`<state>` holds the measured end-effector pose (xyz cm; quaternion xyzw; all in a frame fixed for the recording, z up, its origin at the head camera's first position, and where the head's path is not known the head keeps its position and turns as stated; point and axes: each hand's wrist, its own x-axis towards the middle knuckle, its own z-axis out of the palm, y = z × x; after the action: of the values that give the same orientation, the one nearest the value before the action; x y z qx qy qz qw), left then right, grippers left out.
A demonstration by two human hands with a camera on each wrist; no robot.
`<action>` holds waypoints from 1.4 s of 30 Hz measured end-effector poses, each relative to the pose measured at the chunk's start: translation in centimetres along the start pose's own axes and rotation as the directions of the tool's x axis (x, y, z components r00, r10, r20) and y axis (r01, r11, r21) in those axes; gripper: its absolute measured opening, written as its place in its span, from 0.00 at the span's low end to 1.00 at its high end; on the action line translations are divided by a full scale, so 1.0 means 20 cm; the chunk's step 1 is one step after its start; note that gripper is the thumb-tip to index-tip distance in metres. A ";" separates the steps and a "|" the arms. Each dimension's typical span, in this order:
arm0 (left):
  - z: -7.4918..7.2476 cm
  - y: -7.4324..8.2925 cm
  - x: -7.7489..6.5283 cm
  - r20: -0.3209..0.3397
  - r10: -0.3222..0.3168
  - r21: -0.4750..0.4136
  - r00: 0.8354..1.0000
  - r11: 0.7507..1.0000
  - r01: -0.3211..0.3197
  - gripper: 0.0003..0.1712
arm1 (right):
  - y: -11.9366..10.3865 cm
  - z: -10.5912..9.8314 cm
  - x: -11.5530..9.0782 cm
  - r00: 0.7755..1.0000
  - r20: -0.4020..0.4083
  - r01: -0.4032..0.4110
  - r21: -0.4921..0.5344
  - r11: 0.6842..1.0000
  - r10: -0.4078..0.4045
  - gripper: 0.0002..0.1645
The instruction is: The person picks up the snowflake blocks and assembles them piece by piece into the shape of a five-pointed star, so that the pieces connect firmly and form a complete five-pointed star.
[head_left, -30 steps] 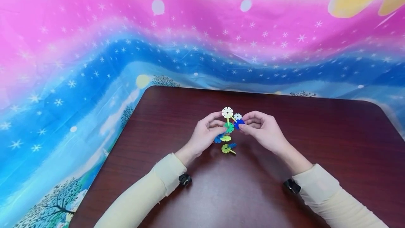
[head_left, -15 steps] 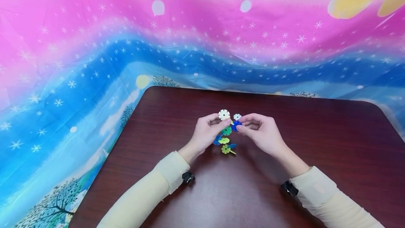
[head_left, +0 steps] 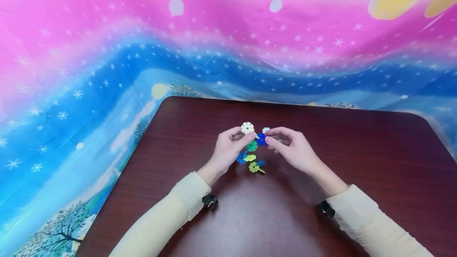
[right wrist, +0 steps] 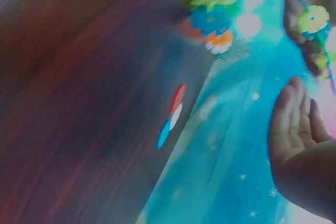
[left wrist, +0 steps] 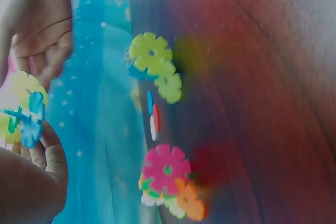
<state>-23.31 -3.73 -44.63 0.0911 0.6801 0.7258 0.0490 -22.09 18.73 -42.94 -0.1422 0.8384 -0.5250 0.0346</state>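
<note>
Left hand (head_left: 225, 147) pinches a white disc (head_left: 247, 127) (right hand (head_left: 295, 148), a blue disc (head_left: 261, 139)).

It looks like an indoor space screened by a snowflake-printed cloth (head_left: 221, 35) hung behind a dark wood-grain tabletop (head_left: 385, 158), the kind of room unclear.

Left hand (head_left: 224, 150), thumb (head_left: 244, 141) now by larger white disc (head_left: 247, 127)

Brown table (head_left: 250, 217) bearing colourful notched discs (head_left: 253, 167)
</note>
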 end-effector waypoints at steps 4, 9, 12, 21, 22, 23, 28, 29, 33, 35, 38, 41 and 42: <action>-0.06 0.01 0.02 -0.035 -0.015 -0.037 0.999 0.999 0.014 0.23 | 0.06 0.00 0.03 0.994 0.112 0.024 -0.338 0.941 0.014 0.27; -0.12 0.01 0.04 -0.058 -0.056 -0.084 0.997 0.995 0.051 0.24 | 0.08 0.07 0.07 0.958 0.283 0.128 -0.580 0.804 0.052 0.25; -0.14 0.02 0.04 -0.057 -0.086 -0.125 0.995 0.989 0.078 0.23 | 0.08 0.12 0.09 0.935 0.335 0.125 -0.612 0.781 0.113 0.26; -0.14 0.01 0.05 0.017 -0.130 -0.159 0.991 0.978 0.131 0.22 | 0.07 0.15 0.11 0.890 0.400 0.079 -0.608 0.790 0.219 0.12; -0.14 0.01 0.05 0.019 -0.133 -0.153 0.991 0.979 0.134 0.22 | 0.07 0.15 0.11 0.888 0.402 0.068 -0.596 0.800 0.224 0.12; -0.13 0.01 0.04 0.025 -0.137 -0.147 0.990 0.979 0.139 0.23 | 0.07 0.14 0.11 0.886 0.405 0.058 -0.578 0.814 0.224 0.12; -0.12 -0.01 0.04 0.058 -0.155 -0.103 0.986 0.982 0.160 0.24 | 0.12 0.09 0.11 0.890 0.415 0.042 -0.483 0.874 0.187 0.18; -0.12 -0.01 0.04 0.065 -0.155 -0.090 0.986 0.983 0.160 0.25 | 0.12 0.08 0.11 0.892 0.414 0.038 -0.468 0.883 0.181 0.20; -0.12 -0.02 0.03 0.074 -0.149 -0.035 0.986 0.988 0.152 0.26 | 0.14 0.03 0.09 0.889 0.407 -0.046 -0.379 0.924 0.211 0.22; -0.12 -0.03 0.03 0.074 -0.142 -0.018 0.987 0.989 0.144 0.27 | 0.15 0.02 0.09 0.885 0.401 -0.100 -0.333 0.938 0.236 0.22; -0.12 -0.03 0.02 0.069 -0.135 -0.002 0.988 0.991 0.135 0.27 | 0.15 0.01 0.08 0.886 0.395 -0.140 -0.273 0.952 0.243 0.20; -0.11 -0.02 0.02 0.061 -0.129 0.005 0.990 0.992 0.129 0.25 | 0.16 0.02 0.07 0.897 0.386 -0.134 -0.234 0.963 0.218 0.14; -0.11 -0.02 0.02 0.057 -0.128 0.008 0.990 0.992 0.128 0.24 | 0.16 0.02 0.07 0.899 0.385 -0.128 -0.221 0.967 0.206 0.12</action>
<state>-24.11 -5.77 -45.15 0.0683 0.6842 0.7169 0.1149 -24.04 19.39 -45.88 -0.1778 0.8682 -0.3969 0.2389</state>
